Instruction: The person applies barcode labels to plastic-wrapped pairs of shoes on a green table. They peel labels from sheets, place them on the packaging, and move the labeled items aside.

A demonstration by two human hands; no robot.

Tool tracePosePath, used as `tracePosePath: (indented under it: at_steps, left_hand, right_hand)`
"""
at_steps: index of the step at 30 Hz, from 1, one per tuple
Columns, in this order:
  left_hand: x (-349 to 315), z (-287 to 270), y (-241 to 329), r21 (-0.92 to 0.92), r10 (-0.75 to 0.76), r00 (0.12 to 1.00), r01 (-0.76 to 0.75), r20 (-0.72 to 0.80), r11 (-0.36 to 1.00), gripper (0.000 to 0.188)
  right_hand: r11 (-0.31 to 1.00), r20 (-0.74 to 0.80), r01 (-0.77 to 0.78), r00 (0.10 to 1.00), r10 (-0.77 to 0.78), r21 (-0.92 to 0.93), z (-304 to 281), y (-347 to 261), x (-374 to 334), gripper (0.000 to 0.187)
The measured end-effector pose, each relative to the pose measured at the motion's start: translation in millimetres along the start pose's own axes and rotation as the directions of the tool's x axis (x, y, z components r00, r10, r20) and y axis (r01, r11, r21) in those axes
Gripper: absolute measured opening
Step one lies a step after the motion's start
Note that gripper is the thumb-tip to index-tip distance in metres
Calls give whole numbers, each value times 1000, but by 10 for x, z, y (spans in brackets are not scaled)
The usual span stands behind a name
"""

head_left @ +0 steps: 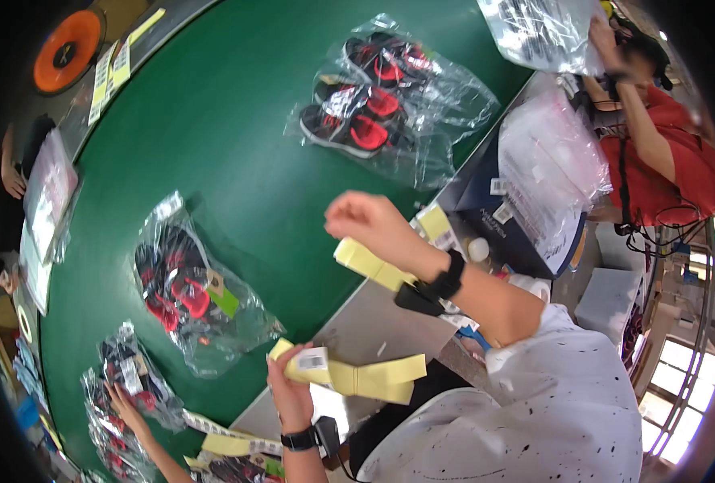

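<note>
My left hand (289, 390) grips a folded strip of yellow backing paper (378, 377) with a white barcode label (312, 362) on it. My right hand (365, 225) is over the green belt's near edge, its fingers curled and slightly blurred. Whatever those fingers hold, if anything, I cannot make out. Beside that wrist lies another yellow strip (374, 264). Left of my hands a clear bag (192, 298) holds black and red shoes with a green tag. Further off, more black and red shoes (357, 117) lie in clear bags.
A co-worker's hand (130, 412) touches bagged shoes (120, 378) at the lower left. At the upper right a person in red (655, 153) lifts a clear bag (543, 32). A dark box (486, 221) with plastic bags stands beside the green belt (237, 105).
</note>
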State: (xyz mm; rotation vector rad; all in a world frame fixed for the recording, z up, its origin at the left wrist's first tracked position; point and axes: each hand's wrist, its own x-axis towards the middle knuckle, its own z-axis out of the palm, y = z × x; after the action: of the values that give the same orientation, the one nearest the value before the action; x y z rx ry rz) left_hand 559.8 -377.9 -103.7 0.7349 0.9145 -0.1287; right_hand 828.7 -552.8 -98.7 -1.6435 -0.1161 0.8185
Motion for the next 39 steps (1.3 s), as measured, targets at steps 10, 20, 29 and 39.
tracePosePath:
  at_steps: [10, 20, 29, 39]
  left_hand:
    - [213, 371, -124, -106, -81, 950, 119, 303, 987, 64]
    - [126, 828, -338, 14, -16, 963, 13, 269, 1000, 69]
    - [-213, 1031, -620, 318, 302, 952, -299, 40, 900, 37]
    - [-45, 783, -192, 182, 301, 953, -300, 21, 936, 35]
  right_hand:
    - [962, 252, -235, 931, 264, -141, 677, 874, -1764, 36]
    - [979, -115, -171, 976, 184, 115, 478, 1163, -1976, 27]
    - [964, -322, 81, 933, -162, -252, 572, 791, -1700, 19]
    - [842, 83, 425, 903, -422, -332, 657, 480, -1512, 33]
